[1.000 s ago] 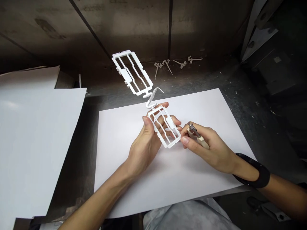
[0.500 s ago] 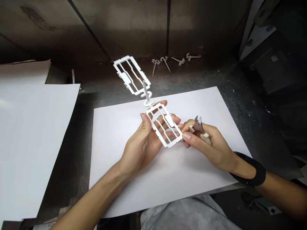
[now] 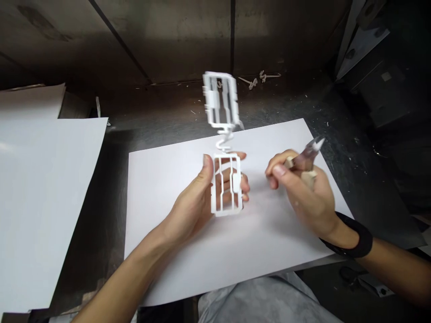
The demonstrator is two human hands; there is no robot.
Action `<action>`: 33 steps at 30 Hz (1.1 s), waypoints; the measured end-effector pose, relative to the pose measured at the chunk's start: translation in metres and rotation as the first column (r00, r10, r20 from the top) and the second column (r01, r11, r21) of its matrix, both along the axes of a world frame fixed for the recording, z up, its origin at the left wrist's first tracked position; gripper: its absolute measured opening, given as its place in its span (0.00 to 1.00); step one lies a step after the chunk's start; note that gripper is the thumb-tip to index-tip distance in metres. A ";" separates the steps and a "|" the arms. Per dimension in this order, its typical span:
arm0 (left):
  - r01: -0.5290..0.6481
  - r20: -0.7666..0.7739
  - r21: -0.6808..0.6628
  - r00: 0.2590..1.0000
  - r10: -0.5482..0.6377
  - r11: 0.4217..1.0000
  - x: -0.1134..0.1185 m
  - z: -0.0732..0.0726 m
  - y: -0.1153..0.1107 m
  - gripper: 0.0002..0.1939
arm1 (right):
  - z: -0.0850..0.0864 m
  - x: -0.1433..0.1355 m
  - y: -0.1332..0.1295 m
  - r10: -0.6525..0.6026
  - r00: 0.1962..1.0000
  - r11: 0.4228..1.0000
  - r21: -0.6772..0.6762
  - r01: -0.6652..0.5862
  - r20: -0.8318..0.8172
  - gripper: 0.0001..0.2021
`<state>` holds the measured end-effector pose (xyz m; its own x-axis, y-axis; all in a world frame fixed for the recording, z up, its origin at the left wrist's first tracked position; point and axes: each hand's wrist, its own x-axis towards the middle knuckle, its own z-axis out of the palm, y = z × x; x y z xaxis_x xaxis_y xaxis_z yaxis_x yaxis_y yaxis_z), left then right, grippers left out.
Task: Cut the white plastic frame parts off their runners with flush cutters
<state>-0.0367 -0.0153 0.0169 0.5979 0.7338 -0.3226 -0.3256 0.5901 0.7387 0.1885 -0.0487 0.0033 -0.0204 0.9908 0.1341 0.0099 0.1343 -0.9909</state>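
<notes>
My left hand (image 3: 197, 193) is closed around the edges of a white plastic frame part (image 3: 238, 204), thumb on one side and fingers behind and on the other. A curled white sprue (image 3: 222, 144) joins this lower frame to a second, similar frame (image 3: 210, 101) above it, slightly blurred. My right hand (image 3: 303, 193) is apart from the parts, to their right. Lodged in its grip is a pair of side cutters (image 3: 308, 157) with pale handles, jaws pointing up and to the right; the jaws are smeared by motion.
A white sheet (image 3: 168, 269) lies under my hands on the dark metal bench (image 3: 151, 130). Several cut sprue scraps (image 3: 252, 83) lie along the back wall, one partly behind the upper frame. Large white sheets (image 3: 40, 193) rest at the left.
My right hand has let go of the lower frame's corner and moved right and up with the cutters. In my left hand the joined frames have turned clockwise to nearly upright.
</notes>
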 end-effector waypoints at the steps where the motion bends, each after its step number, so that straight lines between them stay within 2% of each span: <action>1: 0.089 -0.022 -0.029 0.996 -0.090 0.996 -0.002 0.000 0.001 0.29 | -0.001 0.002 0.005 -0.104 0.995 0.993 0.056 0.104 -0.005 0.06; 4: 0.356 -0.012 -0.148 0.932 -0.362 0.923 -0.008 0.001 0.005 0.31 | 0.000 0.012 0.021 -0.367 0.930 0.910 0.210 0.358 0.003 0.02; 6: 0.453 0.031 -0.185 0.890 -0.455 0.872 -0.011 0.001 0.008 0.31 | 0.002 0.019 0.030 -0.440 0.897 0.871 0.265 0.414 0.046 0.04; 7: 0.486 0.049 -0.189 0.872 -0.486 0.853 -0.012 0.000 0.010 0.31 | 0.002 0.022 0.033 -0.439 0.894 0.874 0.272 0.403 0.088 0.06; 9: 0.535 0.080 -0.201 0.844 -0.530 0.821 -0.016 -0.001 0.013 0.30 | 0.002 0.027 0.036 -0.377 0.904 0.912 0.252 0.324 0.201 0.08; 11: 0.565 0.136 -0.243 0.825 -0.549 0.789 -0.021 -0.001 0.016 0.32 | -0.001 0.030 0.037 -0.237 0.939 0.967 0.153 0.204 0.247 0.09; 13: 0.563 0.217 -0.287 0.826 -0.520 0.775 -0.028 0.000 0.020 0.37 | -0.003 0.033 0.038 -0.104 0.984 0.994 -0.007 0.106 0.142 0.08; 15: 0.551 0.309 -0.277 0.827 -0.470 0.787 -0.035 0.002 0.025 0.42 | -0.004 0.034 0.040 -0.067 0.996 0.985 -0.164 0.057 -0.056 0.06; 16: 0.517 0.351 -0.257 0.837 -0.419 0.817 -0.037 0.003 0.028 0.43 | -0.005 0.034 0.041 -0.083 0.985 0.974 -0.219 0.049 -0.149 0.05; 18: 0.367 0.378 -0.259 0.890 -0.256 0.893 -0.037 0.004 0.033 0.37 | -0.006 0.032 0.043 -0.111 0.951 0.961 -0.273 0.029 -0.290 0.05; 20: 0.159 0.254 -0.283 0.963 -0.086 0.946 -0.031 0.002 0.035 0.27 | -0.009 0.028 0.042 -0.102 0.922 0.960 -0.281 -0.008 -0.373 0.05; 22: 0.023 0.041 -0.207 0.999 -0.015 0.978 -0.017 -0.003 0.030 0.17 | -0.012 0.021 0.037 -0.079 0.920 0.961 -0.274 -0.031 -0.383 0.08; 24: -0.006 -0.058 -0.042 0.998 0.003 0.999 -0.002 -0.009 0.021 0.16 | -0.015 0.014 0.031 -0.024 0.947 0.965 -0.254 -0.061 -0.319 0.11; 26: -0.056 -0.037 0.074 0.998 0.058 0.996 0.011 -0.013 0.011 0.20 | -0.015 0.007 0.023 0.073 0.975 0.969 -0.216 -0.119 -0.210 0.12; 28: -0.164 -0.004 0.121 0.986 0.166 0.979 0.017 -0.014 0.005 0.20 | -0.013 0.003 0.018 0.158 0.982 0.967 -0.183 -0.175 -0.106 0.12; 30: -0.265 -0.024 0.144 0.962 0.271 0.953 0.015 -0.012 0.004 0.18 | -0.009 0.003 0.016 0.178 0.984 0.971 -0.159 -0.181 -0.032 0.13; 31: -0.284 -0.042 0.151 0.955 0.293 0.947 0.013 -0.010 0.005 0.18 | -0.007 0.004 0.016 0.167 0.986 0.976 -0.146 -0.164 0.005 0.13; 33: -0.250 -0.090 0.141 0.960 0.264 0.958 0.006 -0.005 0.007 0.17 | -0.002 0.009 0.018 0.138 0.985 0.985 -0.120 -0.124 0.108 0.10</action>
<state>-0.0309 -0.0081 0.0121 0.3505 0.8972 -0.2686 -0.3693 0.3960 0.8407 0.1976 -0.0310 0.0009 -0.1599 0.9871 0.0116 0.1151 0.0303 -0.9929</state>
